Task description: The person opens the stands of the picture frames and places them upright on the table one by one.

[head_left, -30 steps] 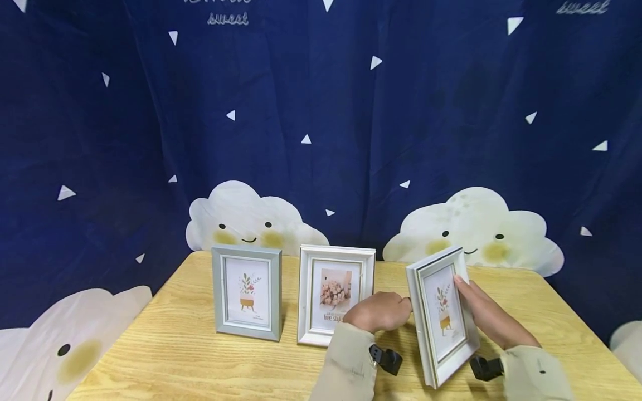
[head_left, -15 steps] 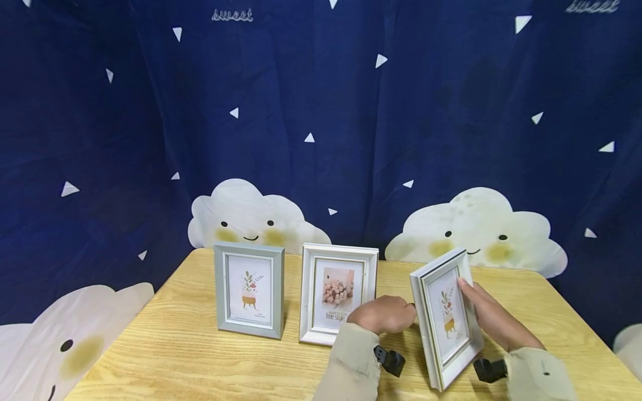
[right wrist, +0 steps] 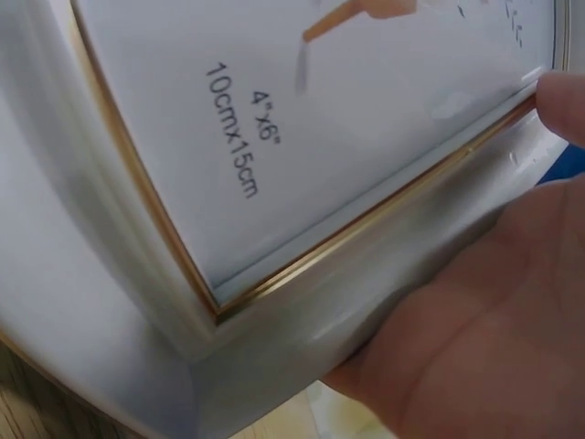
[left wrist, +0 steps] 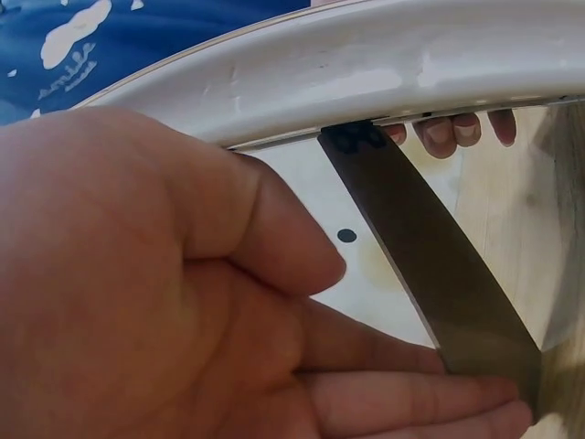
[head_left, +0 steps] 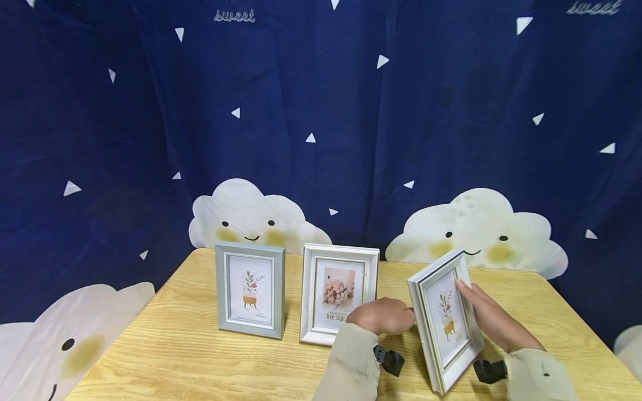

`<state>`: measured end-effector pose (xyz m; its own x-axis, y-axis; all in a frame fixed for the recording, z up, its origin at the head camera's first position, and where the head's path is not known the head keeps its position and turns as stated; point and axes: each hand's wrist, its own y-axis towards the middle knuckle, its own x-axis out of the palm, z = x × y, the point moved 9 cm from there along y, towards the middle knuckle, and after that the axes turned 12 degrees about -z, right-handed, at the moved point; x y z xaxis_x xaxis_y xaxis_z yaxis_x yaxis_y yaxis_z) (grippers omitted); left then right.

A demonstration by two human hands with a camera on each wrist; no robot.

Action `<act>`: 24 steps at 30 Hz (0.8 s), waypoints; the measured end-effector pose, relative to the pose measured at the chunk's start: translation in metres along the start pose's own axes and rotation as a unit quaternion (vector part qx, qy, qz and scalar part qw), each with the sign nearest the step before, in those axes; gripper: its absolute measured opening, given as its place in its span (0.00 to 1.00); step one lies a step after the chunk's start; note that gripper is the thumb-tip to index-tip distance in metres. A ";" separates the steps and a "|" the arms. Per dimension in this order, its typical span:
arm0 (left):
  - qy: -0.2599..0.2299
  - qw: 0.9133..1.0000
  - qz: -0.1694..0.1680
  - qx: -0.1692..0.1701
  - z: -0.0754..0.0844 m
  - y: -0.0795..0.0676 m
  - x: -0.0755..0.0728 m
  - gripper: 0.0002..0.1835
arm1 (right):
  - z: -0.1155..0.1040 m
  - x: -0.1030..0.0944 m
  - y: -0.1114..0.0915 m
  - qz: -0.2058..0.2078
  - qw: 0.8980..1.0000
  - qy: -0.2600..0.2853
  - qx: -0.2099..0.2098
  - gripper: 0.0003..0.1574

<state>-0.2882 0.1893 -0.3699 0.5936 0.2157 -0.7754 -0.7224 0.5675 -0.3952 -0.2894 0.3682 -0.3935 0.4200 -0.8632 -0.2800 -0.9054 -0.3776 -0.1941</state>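
At the right of the head view, a white photo frame (head_left: 443, 323) with a plant picture stands tilted and turned. My right hand (head_left: 499, 320) grips its right side, thumb on the front border. In the right wrist view, that border (right wrist: 320, 293) lies against the palm, with a gold inner line. My left hand (head_left: 383, 316) is at the frame's back. Its fairly straight fingers (left wrist: 411, 398) touch the lower end of the dark easel stand (left wrist: 430, 265) in the left wrist view, the thumb apart from it. The stand angles away from the back.
A grey-blue photo frame (head_left: 251, 328) stands on the wooden table (head_left: 190, 356) at left. Beside it, a white photo frame (head_left: 313, 295) with a flower picture stands partly behind my left hand. A blue cloud-print curtain (head_left: 321, 111) hangs behind.
The view has shifted slightly, so everything sits a little further right in it. The turned frame's top has tilted slightly left over the last half second; both hands keep their places on it.
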 end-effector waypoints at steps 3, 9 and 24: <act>-0.004 1.000 0.001 -0.001 0.000 -0.001 0.000 0.18 | 0.000 0.000 0.000 -0.002 1.000 0.005 0.004 0.51; -0.007 1.000 0.004 -0.010 -0.003 -0.003 0.000 0.20 | -0.002 0.002 -0.001 -0.025 0.999 0.022 -0.012 0.47; 0.019 0.999 0.024 0.018 0.001 -0.019 -0.016 0.19 | -0.009 -0.010 -0.010 0.026 0.998 -0.053 -0.011 0.43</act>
<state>-0.2834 0.1753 -0.3497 0.5447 0.2136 -0.8110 -0.7356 0.5862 -0.3396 -0.2849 0.3774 -0.3798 0.3761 -0.8420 -0.3867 -0.9266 -0.3423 -0.1559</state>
